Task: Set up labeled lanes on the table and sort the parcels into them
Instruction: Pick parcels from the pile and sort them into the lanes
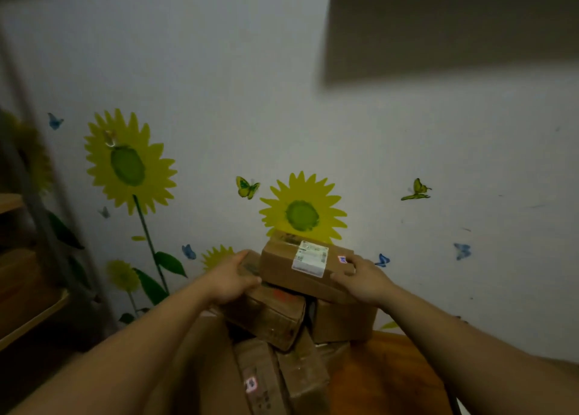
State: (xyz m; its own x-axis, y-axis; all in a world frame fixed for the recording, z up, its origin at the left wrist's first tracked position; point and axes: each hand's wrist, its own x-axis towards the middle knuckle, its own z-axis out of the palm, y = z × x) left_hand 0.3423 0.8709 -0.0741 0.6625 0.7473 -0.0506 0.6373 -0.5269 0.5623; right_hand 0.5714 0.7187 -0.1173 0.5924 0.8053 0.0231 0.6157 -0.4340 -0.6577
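Head view, dim and slightly blurred: looking down over both forearms at a heap of brown cardboard parcels (272, 317) piled on an orange-brown wooden table (388, 377), close against a white wall with yellow sunflower and butterfly stickers (302, 215). On top of the heap, tilted, a brown cardboard parcel with a white printed shipping label (308, 265). Gripped at both ends: left hand (233, 281) curled round the left end, thumb on the near side; right hand (363, 281) with fingers over the right top edge beside a small red-and-blue sticker (342, 259), thumb along the near face. Neither hand free.

Judged as the picking part of sorting: top parcel taken in hand, resting on or barely above those beneath, hard to tell which. No lane labels visible, so no telling whether lanes are laid out. Next, probably: lift straight up to avoid dragging the heap, read the label, carry to the matching lane.

Room: wall close behind, nothing to gain forward. Wooden shelf rack (31, 314) near on the left; large brown cardboard box (454, 29) high on the right, blurred, worth minding on the lift. Bare tabletop only to the right of the heap. Leaning, loosely stacked parcels below, likely to slip if nudged.
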